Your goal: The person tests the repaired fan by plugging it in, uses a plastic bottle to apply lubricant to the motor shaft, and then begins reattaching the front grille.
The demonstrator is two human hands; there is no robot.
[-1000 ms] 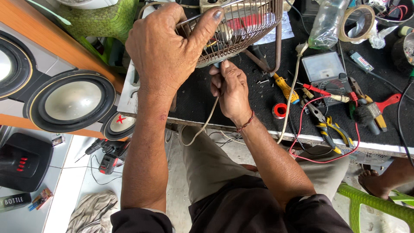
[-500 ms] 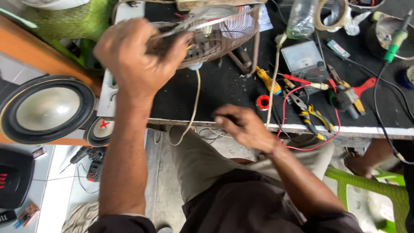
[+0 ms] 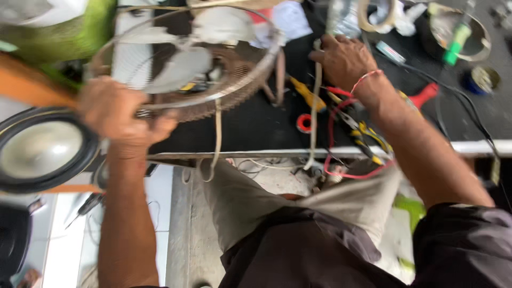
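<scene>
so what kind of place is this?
Probably a small electrical repair workbench. A wire-guard fan lies on the black bench, pliers and loose wires lie beside it, and a loudspeaker stands at the left.

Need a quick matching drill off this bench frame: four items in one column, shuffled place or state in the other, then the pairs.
Things:
1. left hand
2. right hand
3. red tape roll
4. speaker cone

Places or states:
A. lying flat on the black benchtop
B. left of the bench, below the left hand
C. gripping the rim of the fan guard
D. reaching over the pliers at a white cord

Pairs: 1-C, 2-D, 3-A, 4-B
</scene>
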